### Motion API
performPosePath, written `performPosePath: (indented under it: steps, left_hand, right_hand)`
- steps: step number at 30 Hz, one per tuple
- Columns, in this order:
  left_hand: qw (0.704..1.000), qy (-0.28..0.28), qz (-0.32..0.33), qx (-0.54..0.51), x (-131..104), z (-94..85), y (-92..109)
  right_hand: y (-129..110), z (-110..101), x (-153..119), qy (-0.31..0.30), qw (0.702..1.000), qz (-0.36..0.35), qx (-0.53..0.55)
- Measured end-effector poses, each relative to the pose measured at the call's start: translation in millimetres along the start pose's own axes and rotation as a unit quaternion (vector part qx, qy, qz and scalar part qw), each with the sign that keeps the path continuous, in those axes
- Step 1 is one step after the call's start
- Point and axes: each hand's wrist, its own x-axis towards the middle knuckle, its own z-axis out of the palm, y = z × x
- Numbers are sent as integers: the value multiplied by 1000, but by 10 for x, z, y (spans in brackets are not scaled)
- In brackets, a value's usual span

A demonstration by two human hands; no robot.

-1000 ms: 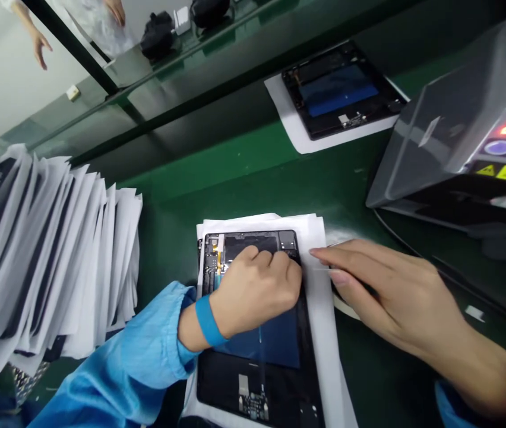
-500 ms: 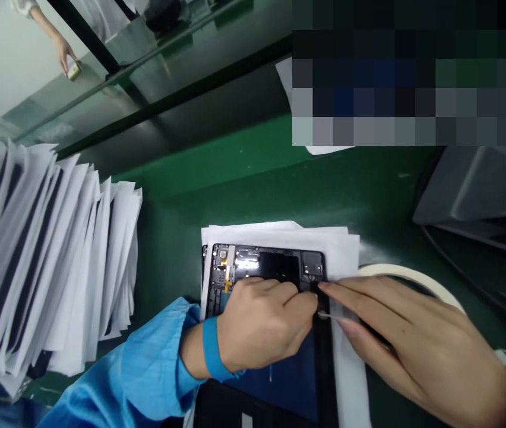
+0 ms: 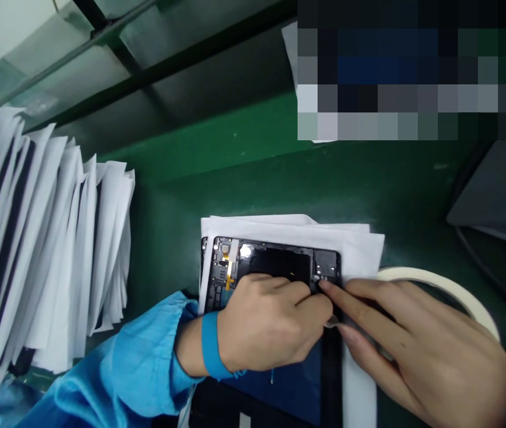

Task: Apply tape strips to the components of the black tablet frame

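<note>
An opened tablet (image 3: 253, 404) lies on white foam sleeves, its inner parts and an orange flex cable (image 3: 229, 278) showing at the upper left. My left hand (image 3: 275, 324), in a blue sleeve and blue wristband, is closed over the tablet's right half; what its fingers pinch is hidden. A small thin pale strip (image 3: 332, 321) shows between those fingers and my right thumb. My right hand (image 3: 426, 345) comes in from the right with fingers stretched out. Its index fingertip touches the tablet just below a black square part (image 3: 326, 263) in the upper right corner.
Many white foam sleeves (image 3: 57, 249) with dark flat panels stand in a row at left. A cream tape roll (image 3: 453, 285) lies partly under my right hand. A dark grey object (image 3: 497, 196) with a cable sits on the green table (image 3: 280, 184). A shelf frame (image 3: 146, 71) runs behind.
The view has shifted, and the other person's hand at the upper left is out of sight. Both hands stay at the tablet's upper right; the thin strip between them shows shorter.
</note>
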Motion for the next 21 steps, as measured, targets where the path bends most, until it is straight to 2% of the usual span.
performPosePath:
  steps: [5,10,14,17,21]
  left_hand:
    - [1000,-5,-13,11,-3,-2,-4]
    - [996,9,-89,-5,25,-25,-31]
    - [991,-26,-122,-41,35,-38,-47]
    - [989,-53,-128,-43,33,-31,-58]
    - [992,-49,-112,-27,19,-13,-77]
  right_hand:
    - [-38,-12,65,-3,999,3,-40]
    - [-31,-41,44,-3,997,-33,-68]
    - [-55,-29,-15,3,995,-52,-88]
    - [-79,-10,-27,-1,994,-66,-93]
    - [-85,-1,-6,2,997,-46,-63]
